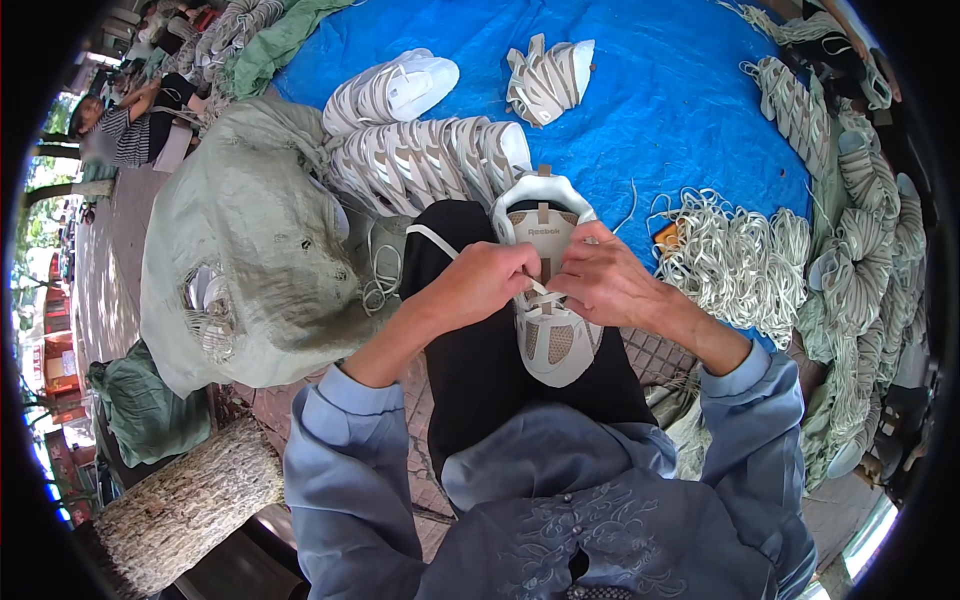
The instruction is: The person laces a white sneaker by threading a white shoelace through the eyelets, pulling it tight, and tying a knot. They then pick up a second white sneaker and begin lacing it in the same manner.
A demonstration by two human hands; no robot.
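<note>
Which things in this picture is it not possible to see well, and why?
- Head view: part of the flat white lace, covered where the left hand grips it.
- Head view: most contents of the large grey-green woven sack, hidden by its cloth.
- Head view: the full shape of the small orange object, partly under the heap of white laces.

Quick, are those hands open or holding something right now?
Left hand: closed, pinching the white lace.
Right hand: closed at the shoe, apparently pinching the lace too; its exact grip is partly hidden.
</note>
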